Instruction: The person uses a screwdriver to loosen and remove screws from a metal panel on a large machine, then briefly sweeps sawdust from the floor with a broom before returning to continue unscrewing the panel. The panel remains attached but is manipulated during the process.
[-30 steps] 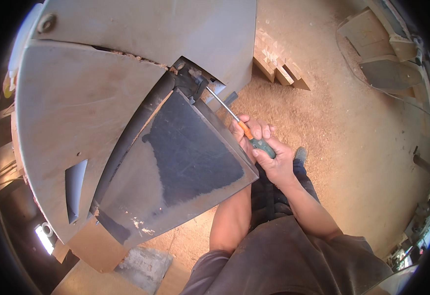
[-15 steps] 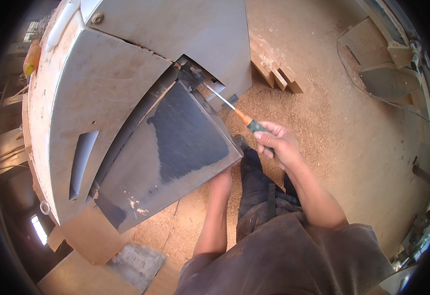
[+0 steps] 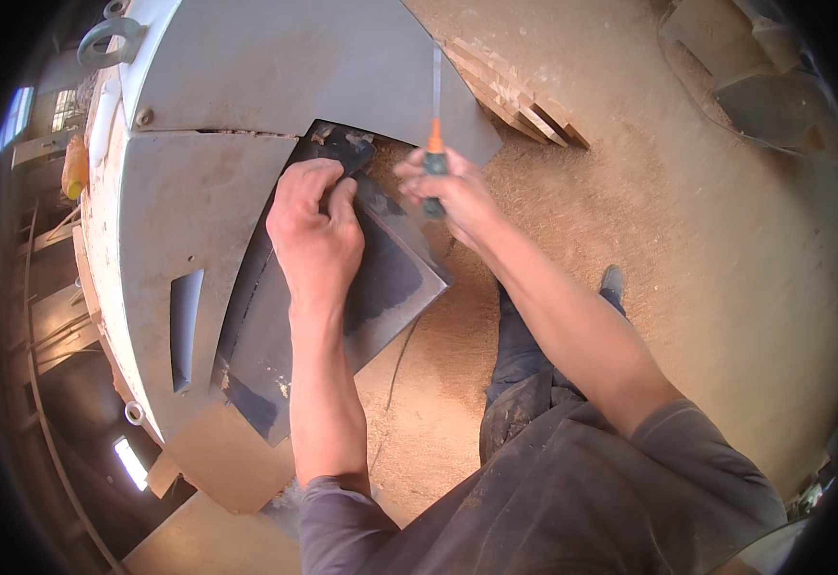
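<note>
My right hand (image 3: 457, 196) is wrapped round the handle of a screwdriver (image 3: 434, 163) with a green and orange grip. Its long metal shaft points away from me, off the machine's edge. At the opening in the grey metal housing (image 3: 227, 57), my left hand (image 3: 315, 220) reaches over a dark metal panel (image 3: 395, 278). The left fingers are bent and closed down beside a black block (image 3: 344, 144) in the opening's corner. What they hold, if anything, is hidden beneath them. Worn dark patches and a few wood chips mark the panel.
Several wooden pieces (image 3: 524, 105) lie stacked on the floor beyond the housing. Sawdust (image 3: 572, 220) covers the floor around my legs. An orange-yellow object (image 3: 75, 168) is by the machine's left side, and brown boards (image 3: 232, 460) lie below the panel.
My left hand has come from under the panel's near edge up to the black block. The screwdriver has been drawn away from the block and turned upright in my right hand. The view has shifted.
</note>
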Available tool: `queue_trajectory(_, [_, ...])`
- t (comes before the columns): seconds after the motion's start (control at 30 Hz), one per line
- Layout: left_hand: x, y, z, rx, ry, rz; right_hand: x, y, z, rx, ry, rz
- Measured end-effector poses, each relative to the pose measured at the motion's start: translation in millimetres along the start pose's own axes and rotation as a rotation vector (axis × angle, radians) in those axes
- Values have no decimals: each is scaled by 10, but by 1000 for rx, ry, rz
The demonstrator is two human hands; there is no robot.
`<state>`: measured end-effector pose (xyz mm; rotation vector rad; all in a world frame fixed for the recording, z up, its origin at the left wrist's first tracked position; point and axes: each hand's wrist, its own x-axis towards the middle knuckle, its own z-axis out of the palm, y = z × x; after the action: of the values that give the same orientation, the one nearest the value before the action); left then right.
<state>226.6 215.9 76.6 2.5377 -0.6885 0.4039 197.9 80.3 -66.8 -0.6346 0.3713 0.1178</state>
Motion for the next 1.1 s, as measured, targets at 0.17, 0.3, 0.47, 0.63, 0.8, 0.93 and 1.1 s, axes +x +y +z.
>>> queue_trajectory(0.17, [85, -150, 87, -81, -24, -77, 368, 131, 219, 177, -92, -17])
queue_trajectory(0.3, [75, -164, 104, -48, -57, -18, 500, 249, 189, 313, -136, 3])
queue_trajectory(0.47, [96, -199, 181, -4, 23, -29, 531, 305, 236, 340, -113, 13])
queue_trajectory(0.63, [73, -138, 92, -35, -20, -78, 625, 332, 144, 325, -162, 4])
queue_trajectory(0.8, [107, -198, 146, -27, 14, -21, 641, 307, 117, 302, -185, 30])
queue_trajectory(0.93, [122, -164, 232, -5, 84, 100, 481, 274, 213, 333, -126, 4])
queue_trajectory(1.1, [53, -157, 264, -4, 97, 179, 420, 326, 174, 278, -31, 13])
